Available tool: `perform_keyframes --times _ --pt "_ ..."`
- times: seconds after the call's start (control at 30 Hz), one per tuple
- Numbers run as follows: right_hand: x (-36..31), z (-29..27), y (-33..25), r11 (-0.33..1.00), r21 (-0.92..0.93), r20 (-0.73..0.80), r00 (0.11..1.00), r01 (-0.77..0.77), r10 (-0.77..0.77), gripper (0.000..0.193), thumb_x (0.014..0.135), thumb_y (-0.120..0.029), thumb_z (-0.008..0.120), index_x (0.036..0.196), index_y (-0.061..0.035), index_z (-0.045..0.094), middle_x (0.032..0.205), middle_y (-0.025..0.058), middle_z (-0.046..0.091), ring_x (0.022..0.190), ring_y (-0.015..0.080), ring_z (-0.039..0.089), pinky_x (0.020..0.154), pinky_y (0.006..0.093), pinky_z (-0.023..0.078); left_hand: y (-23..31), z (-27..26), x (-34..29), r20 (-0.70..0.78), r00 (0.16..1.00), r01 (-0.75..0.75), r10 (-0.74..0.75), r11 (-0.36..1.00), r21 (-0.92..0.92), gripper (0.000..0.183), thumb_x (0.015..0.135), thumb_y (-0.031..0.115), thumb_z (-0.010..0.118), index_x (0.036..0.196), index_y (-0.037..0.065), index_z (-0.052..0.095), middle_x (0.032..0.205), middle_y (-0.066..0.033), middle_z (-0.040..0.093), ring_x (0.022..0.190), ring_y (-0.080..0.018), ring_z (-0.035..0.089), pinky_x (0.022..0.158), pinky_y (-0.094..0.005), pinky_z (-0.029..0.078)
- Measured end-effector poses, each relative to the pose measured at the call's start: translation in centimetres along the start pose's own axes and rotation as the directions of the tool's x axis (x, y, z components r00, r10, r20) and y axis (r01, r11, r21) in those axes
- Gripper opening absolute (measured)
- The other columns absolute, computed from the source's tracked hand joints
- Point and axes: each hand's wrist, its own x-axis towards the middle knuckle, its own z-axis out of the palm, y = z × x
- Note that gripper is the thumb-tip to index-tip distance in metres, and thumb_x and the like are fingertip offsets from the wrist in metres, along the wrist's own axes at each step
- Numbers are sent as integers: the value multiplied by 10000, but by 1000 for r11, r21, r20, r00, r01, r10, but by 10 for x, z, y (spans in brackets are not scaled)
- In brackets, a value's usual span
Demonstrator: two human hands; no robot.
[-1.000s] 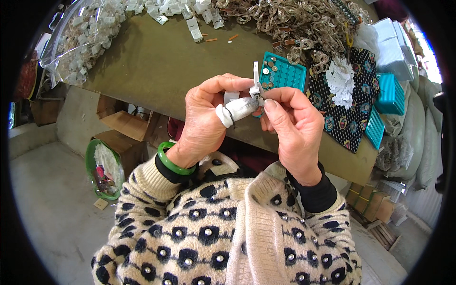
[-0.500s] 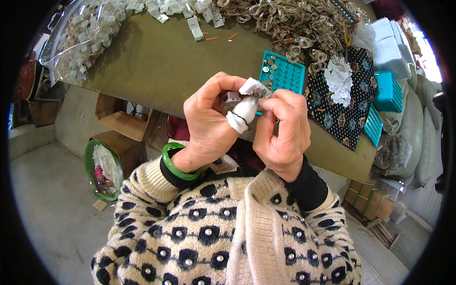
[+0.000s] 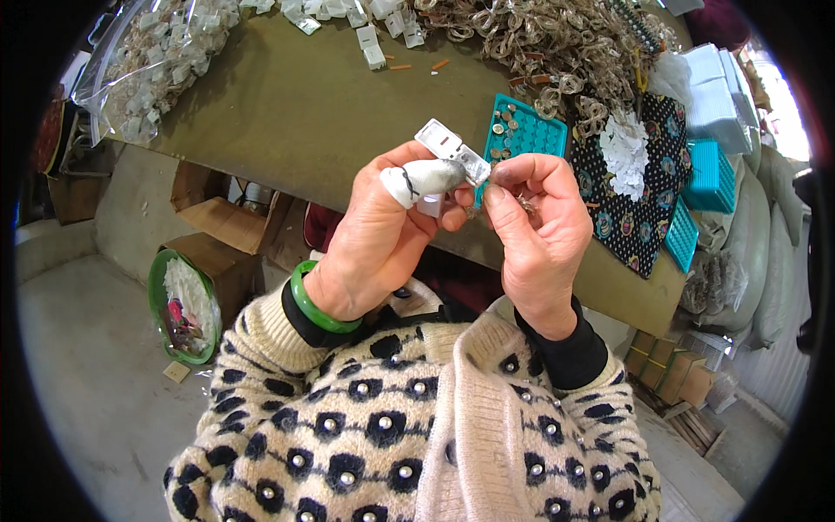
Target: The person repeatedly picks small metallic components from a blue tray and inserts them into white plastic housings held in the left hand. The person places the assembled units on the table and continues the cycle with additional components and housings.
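Note:
My left hand [image 3: 361, 230] is closed around a small white plastic case [image 3: 437, 137], its hinged lid swung up and away from me. A white cloth cover [image 3: 416, 183], tied with dark thread, wraps the left thumb, which presses on the case. My right hand [image 3: 552, 230] is at the case's right end, thumb and forefinger pinched together. Within its curled fingers a bit of thin, brownish, clear wire [image 3: 527, 207] shows; the pinched tip itself is too small to make out. Just beyond is a teal tray [image 3: 546, 135] with round metal button cells [image 3: 498, 129] on its left side.
White cases [image 3: 372, 54] and a heap of coiled clear wires [image 3: 557, 48] lie along the table's far side. A clear bag of cases [image 3: 165, 65] is at far left. White scraps [image 3: 624, 152] rest on dark patterned cloth [image 3: 644, 226]. A green basket [image 3: 156, 300] stands on the floor.
My left hand has turned the case, so the inside of its raised lid now shows. The right hand has shifted slightly right, its pinch at the case's end.

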Motion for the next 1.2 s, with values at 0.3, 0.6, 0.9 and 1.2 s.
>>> perform_keyframes --times 0.3,0.6,0.9,1.2 --pt "7 -1 -2 970 107 83 975 -216 208 197 901 2 586 1094 18 552 1037 96 632 829 115 599 735 245 484 10 11 -2 67 973 -229 223 967 110 342 944 188 628 1225 4 563 997 -188 688 785 -218 691 742 -322 583" --pt "10 7 -10 973 114 92 977 -201 191 146 906 6 546 1052 13 551 947 57 623 817 81 579 725 231 480 -1 12 -6 111 905 -413 411 781 468 192 865 -50 672 1053 -9 669 911 -18 629 803 -81 588 708 -220 490" --pt "10 -18 -7 976 134 201 969 -171 142 136 889 30 561 1023 13 570 910 39 589 802 83 564 719 225 475 -4 14 -11 111 905 -417 411 801 429 216 872 -30 666 1088 -31 664 979 -69 679 807 -139 672 718 -255 554" --pt "-2 -74 19 413 -811 261 887 415 -380 133 795 32 696 908 1 634 850 120 577 765 293 590 674 369 488 12 -8 -32 -51 998 48 -32 935 351 253 891 92 647 1111 -23 597 954 -122 664 756 -177 656 598 -329 595"
